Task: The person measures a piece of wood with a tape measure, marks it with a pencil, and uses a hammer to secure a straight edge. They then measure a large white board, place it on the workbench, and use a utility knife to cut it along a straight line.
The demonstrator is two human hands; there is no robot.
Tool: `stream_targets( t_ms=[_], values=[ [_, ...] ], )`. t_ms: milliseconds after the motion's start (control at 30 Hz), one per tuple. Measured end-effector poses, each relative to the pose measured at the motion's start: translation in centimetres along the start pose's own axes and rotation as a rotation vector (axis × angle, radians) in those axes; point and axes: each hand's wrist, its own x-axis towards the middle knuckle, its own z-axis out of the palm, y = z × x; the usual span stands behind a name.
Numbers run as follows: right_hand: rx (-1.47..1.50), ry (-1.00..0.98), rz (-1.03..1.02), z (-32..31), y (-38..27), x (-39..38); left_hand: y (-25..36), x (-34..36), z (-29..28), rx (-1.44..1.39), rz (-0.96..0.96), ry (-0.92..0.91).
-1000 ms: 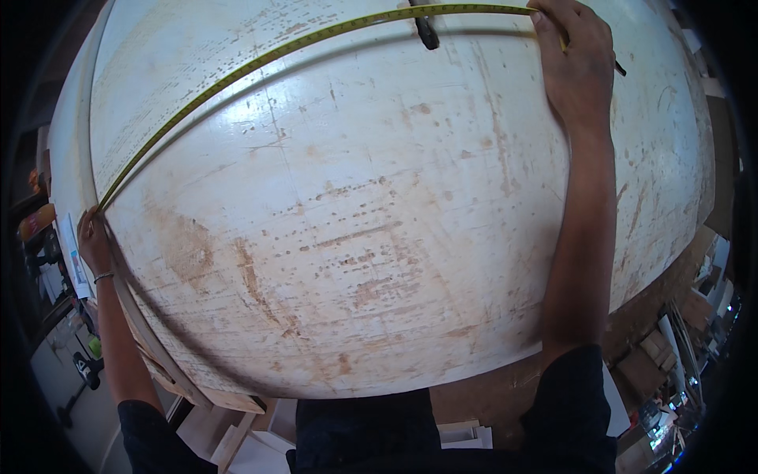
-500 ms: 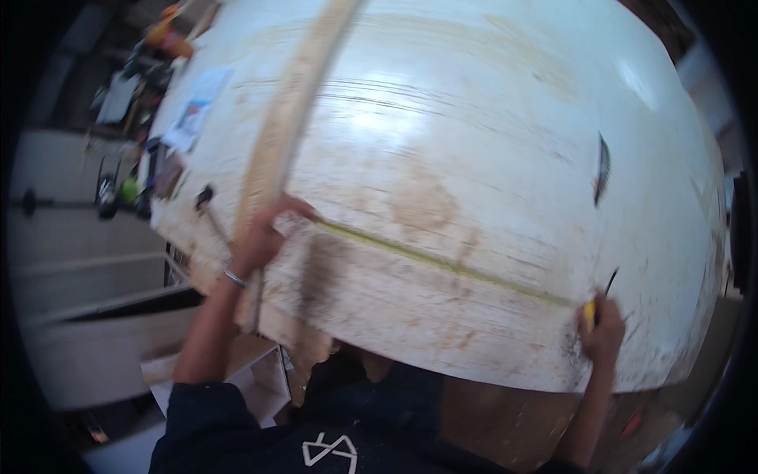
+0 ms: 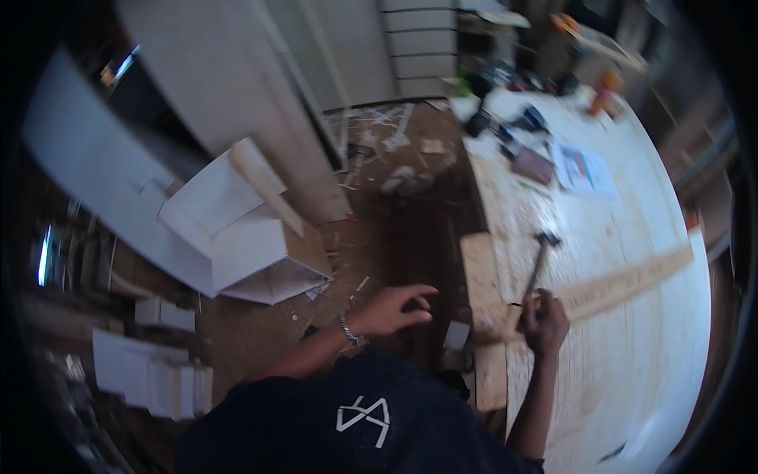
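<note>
My right hand (image 3: 545,322) rests on the white worn table (image 3: 632,371), closed around a small yellow tape measure and a dark pencil whose tip pokes out to the left. Just beyond it a hammer (image 3: 542,257) lies on the table, head away from me. A long wooden strip (image 3: 632,280) runs from my right hand to the right across the table. My left hand (image 3: 391,310) hovers off the table's left edge over the floor, fingers spread, holding nothing. A watch or bracelet sits on its wrist.
A paper sheet (image 3: 583,170) and several dark tools (image 3: 505,118) lie at the table's far end. On the brown floor (image 3: 395,229) to the left stand white boxes (image 3: 237,237), white panels (image 3: 150,371) and scattered scraps. A small grey block (image 3: 456,335) lies below the table edge.
The view has swung left to the floor. My left hand has let go of the tape's end and left the table. The tape no longer stretches across the table.
</note>
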Motion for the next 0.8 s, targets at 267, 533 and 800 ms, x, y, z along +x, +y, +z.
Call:
stream_targets(
  t_ms=[267, 533, 800],
  values=[
    [-0.426, -0.130, -0.094, 12.0, 2.0, 20.4, -11.8, -13.1, -18.8, -0.220, -0.308, 0.953],
    [0.104, 0.080, -0.028, 22.9, -9.4, 24.7, -19.6, -18.7, -30.5, -0.507, -0.316, 1.686],
    [0.832, -0.397, -0.566, 38.0, -46.0, 43.3, -16.7, -9.1, -57.5, -0.322, 0.018, 1.943]
  ],
)
